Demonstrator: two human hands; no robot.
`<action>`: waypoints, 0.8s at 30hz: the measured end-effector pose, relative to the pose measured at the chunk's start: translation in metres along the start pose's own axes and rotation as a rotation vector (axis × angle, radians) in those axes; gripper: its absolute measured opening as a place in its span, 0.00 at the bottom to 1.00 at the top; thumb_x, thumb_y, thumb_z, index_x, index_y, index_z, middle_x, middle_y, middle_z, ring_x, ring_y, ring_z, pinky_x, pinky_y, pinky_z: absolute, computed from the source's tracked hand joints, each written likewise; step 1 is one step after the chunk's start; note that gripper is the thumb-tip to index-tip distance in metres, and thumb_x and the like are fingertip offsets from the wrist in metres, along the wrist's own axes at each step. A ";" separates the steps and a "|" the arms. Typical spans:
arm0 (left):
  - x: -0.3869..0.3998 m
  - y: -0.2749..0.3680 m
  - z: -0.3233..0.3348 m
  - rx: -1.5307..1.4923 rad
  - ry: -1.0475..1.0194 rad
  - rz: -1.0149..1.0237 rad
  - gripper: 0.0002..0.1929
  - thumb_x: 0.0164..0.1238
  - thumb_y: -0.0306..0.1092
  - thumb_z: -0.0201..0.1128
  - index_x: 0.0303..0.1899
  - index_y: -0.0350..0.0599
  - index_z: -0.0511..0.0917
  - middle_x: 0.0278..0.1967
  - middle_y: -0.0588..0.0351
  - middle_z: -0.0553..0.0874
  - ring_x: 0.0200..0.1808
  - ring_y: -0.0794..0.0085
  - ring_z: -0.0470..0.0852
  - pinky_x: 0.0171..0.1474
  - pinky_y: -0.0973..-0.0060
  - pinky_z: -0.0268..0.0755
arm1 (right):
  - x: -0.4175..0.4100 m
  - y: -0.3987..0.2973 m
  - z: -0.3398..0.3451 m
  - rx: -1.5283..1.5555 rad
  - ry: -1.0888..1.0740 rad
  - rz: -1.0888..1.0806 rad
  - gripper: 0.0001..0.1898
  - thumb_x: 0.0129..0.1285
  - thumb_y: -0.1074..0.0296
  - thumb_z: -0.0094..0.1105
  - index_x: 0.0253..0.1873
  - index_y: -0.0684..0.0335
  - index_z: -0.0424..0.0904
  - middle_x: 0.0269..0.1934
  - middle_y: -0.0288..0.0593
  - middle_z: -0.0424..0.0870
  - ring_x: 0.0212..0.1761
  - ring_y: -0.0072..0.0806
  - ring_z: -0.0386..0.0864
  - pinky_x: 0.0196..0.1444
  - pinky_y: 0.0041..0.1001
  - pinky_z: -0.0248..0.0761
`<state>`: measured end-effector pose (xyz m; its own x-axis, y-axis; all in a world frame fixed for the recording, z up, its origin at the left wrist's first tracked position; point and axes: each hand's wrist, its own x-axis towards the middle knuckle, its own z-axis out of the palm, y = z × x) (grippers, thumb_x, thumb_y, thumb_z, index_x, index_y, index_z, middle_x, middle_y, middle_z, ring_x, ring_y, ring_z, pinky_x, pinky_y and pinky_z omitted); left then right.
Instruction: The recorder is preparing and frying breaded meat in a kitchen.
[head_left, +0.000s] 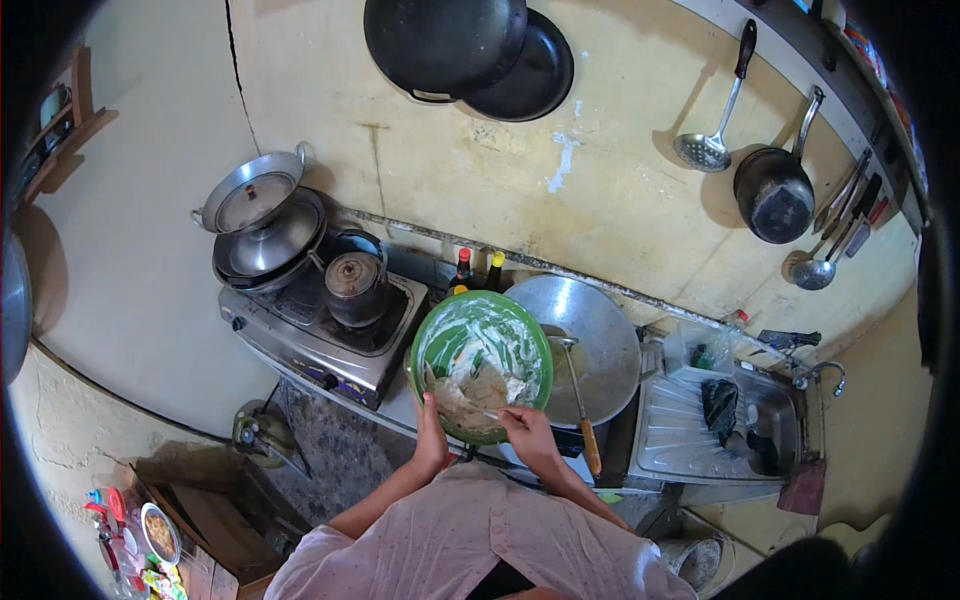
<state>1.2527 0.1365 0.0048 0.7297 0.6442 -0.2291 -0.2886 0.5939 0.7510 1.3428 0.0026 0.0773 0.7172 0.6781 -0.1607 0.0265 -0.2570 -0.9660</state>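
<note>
A green plastic bowl (544, 352) is tilted in front of my body, its inner wall smeared with white flour or paste. Wet beige batter (480, 394) lies in its lower part. My left hand (430, 435) grips the bowl's near left rim. With my right hand (529, 435) I hold a utensil (489, 414), probably a spoon, whose far end is hidden in the batter. Just right of the bowl and partly behind it stands a large metal wok (600, 322). A wooden-handled metal turner (576, 382) rests across the wok's near rim.
Left of the bowl is a gas stove (315, 360) bearing a dark kettle (355, 289) and stacked pans (259, 202). Sauce bottles (464, 268) stand by the wall. A steel sink (780, 420) with a tap (832, 375) lies right. A skimmer (703, 150) and a saucepan (774, 195) hang above.
</note>
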 end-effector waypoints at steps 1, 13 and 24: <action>0.006 -0.007 -0.003 0.051 0.053 0.077 0.34 0.73 0.60 0.38 0.66 0.40 0.57 0.62 0.49 0.69 0.61 0.61 0.70 0.64 0.63 0.62 | 0.001 0.002 -0.003 -0.001 0.004 0.000 0.12 0.66 0.69 0.53 0.44 0.72 0.81 0.24 0.32 0.78 0.26 0.13 0.67 0.27 0.21 0.62; 0.028 -0.026 0.009 0.025 -0.001 0.121 0.34 0.73 0.59 0.39 0.66 0.39 0.57 0.62 0.48 0.69 0.62 0.60 0.69 0.66 0.63 0.60 | 0.016 -0.001 -0.052 0.027 0.072 -0.007 0.12 0.67 0.70 0.54 0.44 0.74 0.81 0.30 0.33 0.81 0.31 0.13 0.71 0.32 0.17 0.65; 0.040 -0.028 0.016 -0.057 0.016 0.098 0.31 0.75 0.52 0.43 0.70 0.44 0.48 0.66 0.48 0.61 0.67 0.64 0.61 0.69 0.67 0.51 | 0.034 -0.027 -0.091 -0.060 0.088 0.074 0.12 0.66 0.69 0.54 0.43 0.73 0.82 0.28 0.35 0.81 0.29 0.15 0.71 0.32 0.19 0.65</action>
<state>1.3002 0.1379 -0.0153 0.6863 0.7079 -0.1668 -0.3931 0.5541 0.7338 1.4300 -0.0297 0.1158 0.7768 0.5935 -0.2107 0.0108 -0.3471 -0.9378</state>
